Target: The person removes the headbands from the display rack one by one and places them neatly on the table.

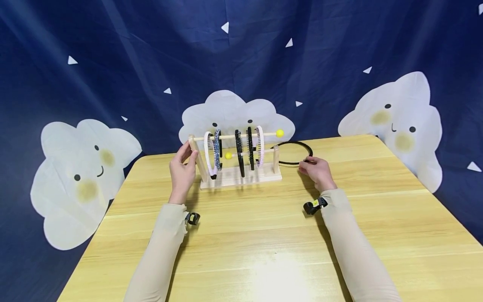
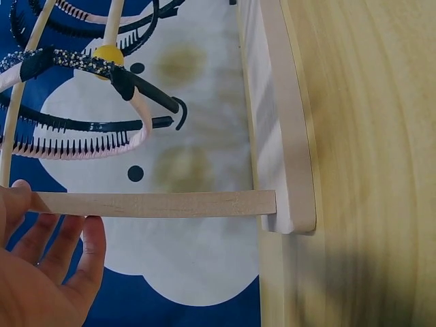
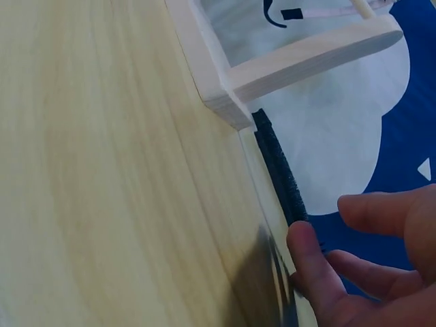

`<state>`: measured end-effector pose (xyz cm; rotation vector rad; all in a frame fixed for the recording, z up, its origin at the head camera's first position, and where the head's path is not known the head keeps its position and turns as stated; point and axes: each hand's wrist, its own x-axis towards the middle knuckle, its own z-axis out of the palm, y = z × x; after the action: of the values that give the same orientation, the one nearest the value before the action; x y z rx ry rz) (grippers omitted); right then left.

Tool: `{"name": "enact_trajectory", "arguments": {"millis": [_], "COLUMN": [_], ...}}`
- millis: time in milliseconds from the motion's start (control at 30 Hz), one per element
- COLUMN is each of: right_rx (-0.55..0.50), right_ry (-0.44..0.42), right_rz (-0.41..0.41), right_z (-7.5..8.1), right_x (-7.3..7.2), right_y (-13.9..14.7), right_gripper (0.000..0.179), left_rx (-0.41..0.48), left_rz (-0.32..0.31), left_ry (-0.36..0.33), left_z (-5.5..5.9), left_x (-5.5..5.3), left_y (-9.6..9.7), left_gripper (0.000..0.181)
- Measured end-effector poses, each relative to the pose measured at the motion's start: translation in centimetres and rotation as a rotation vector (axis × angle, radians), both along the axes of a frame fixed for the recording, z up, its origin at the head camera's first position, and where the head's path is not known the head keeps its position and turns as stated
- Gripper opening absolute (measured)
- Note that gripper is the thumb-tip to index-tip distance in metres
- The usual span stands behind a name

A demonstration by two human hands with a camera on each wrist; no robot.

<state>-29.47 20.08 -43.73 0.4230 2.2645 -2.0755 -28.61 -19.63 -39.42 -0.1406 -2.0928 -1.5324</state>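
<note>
A pale wooden headband rack (image 1: 241,178) stands upright on the table, with two rods tipped by yellow balls. My left hand (image 1: 183,172) holds the rack's tall left post (image 2: 157,204) near its top, thumb on one side and fingers on the other. Several headbands hang over the upper rod: a white one (image 1: 207,155), a blue glittery one (image 1: 216,149), black ones (image 1: 239,153) and a pale pink one (image 1: 261,147). To the rack's right, a black headband (image 1: 302,144) lies low over the tabletop. At its near end my right hand (image 1: 317,170) pinches it, thumb (image 3: 310,248) against the band.
The light wooden table (image 1: 256,235) ends at a far edge just behind the rack. A dark blue curtain (image 1: 264,50) with white clouds hangs beyond it. The rack's short right post (image 1: 276,159) stands between the rack's headbands and the black one.
</note>
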Motion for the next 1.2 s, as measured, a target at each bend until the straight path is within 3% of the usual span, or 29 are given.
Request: {"name": "enact_trajectory", "arguments": {"millis": [100, 267, 500, 567, 667, 867, 1200], "right_rx": [0.027, 0.164, 0.273, 0.299, 0.361, 0.417, 0.408], "right_ry": [0.008, 0.004, -0.009, -0.005, 0.007, 0.022, -0.007], "right_rz": [0.025, 0.051, 0.084, 0.092, 0.106, 0.123, 0.121], "right_z": [0.3, 0.6, 0.6, 0.5, 0.4, 0.5, 0.7], "right_x": [0.1, 0.2, 0.2, 0.2, 0.3, 0.4, 0.5], "right_y": [-0.3, -0.8, -1.0, -1.0, -1.1, -1.3, -1.0], "right_gripper": [0.056, 0.056, 0.06, 0.061, 0.062, 0.061, 0.063], "left_rx": [0.001, 0.005, 0.008, 0.006, 0.002, 0.019, 0.001], "left_rz": [-0.002, 0.011, 0.002, -0.001, -0.005, -0.007, 0.022], "left_ry": [-0.001, -0.012, -0.034, -0.032, -0.025, -0.003, 0.008], "left_z": [-0.1, 0.0, 2.9, 3.0, 2.6, 0.1, -0.2], "left_x": [-0.1, -0.1, 2.5, 2.7, 2.3, -0.1, -0.2], "left_y": [-0.1, 0.0, 1.5, 1.6, 1.4, 0.3, 0.0], "left_gripper": [0.042, 0.043, 0.043, 0.043, 0.043, 0.043, 0.044]}}
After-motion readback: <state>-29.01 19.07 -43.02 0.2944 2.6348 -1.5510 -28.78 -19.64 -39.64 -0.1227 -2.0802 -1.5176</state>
